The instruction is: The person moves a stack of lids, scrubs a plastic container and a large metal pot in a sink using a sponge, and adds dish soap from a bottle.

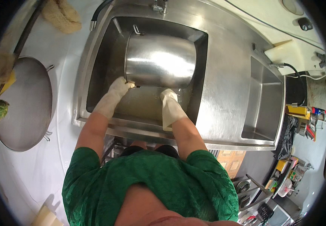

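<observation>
A large stainless steel pot (160,60) lies on its side in a deep steel sink basin (203,70), its mouth facing left. Cloudy water (140,103) stands in the basin around it. My left hand (121,87), in a pale rubber glove, grips the pot's rim by the near loop handle (137,86). The far loop handle (136,30) sticks out at the opposite side. My right hand (169,96), also gloved, is at the pot's near side, low by the water. Its fingers are mostly hidden, so its grip does not show.
A steel drainboard (222,84) extends right to a smaller basin (261,107). On the left wall hangs a large round mesh sieve (24,104) with loop handles. A faucet (160,6) stands behind the main basin. Cluttered shelves (285,178) occupy the lower right.
</observation>
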Tool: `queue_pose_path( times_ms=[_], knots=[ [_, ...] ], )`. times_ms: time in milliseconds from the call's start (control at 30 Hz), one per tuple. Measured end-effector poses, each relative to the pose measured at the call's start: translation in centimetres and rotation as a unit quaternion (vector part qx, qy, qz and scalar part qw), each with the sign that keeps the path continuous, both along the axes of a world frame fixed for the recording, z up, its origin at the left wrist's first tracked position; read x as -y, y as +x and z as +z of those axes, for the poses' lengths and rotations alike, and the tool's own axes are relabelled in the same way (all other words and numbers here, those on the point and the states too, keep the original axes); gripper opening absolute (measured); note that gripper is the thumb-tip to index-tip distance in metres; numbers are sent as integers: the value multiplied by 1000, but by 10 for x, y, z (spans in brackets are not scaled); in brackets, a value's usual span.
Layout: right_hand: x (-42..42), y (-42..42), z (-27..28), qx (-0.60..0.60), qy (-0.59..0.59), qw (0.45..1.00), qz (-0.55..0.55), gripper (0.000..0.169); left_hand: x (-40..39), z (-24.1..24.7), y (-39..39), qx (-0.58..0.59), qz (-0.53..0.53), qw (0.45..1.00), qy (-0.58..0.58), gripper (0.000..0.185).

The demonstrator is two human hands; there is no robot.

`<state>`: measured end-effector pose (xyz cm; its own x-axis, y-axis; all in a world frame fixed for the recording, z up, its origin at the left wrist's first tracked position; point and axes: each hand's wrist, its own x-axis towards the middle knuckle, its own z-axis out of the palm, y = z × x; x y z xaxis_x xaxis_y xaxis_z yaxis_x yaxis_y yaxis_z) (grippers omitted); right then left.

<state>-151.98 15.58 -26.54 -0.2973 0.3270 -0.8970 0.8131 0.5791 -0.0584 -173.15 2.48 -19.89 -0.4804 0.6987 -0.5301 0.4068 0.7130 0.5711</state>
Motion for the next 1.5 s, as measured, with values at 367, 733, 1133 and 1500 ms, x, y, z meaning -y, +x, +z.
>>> queue_pose_path(
  times_ms=[367,733,1133,1500],
  knots=[
    [-32,-78,167,-480,350,796,-112,36,-12,4,10,177,22,971,158,30],
    [26,-118,97,-560,364,744,-7,54,-7,-39,5,88,-22,968,234,42],
    [-25,-142,140,-432,394,811,-3,45,-12,24,28,119,41,986,106,28],
    [-107,19,105,-397,566,691,-212,59,-23,55,37,112,74,987,87,30]
  ],
)
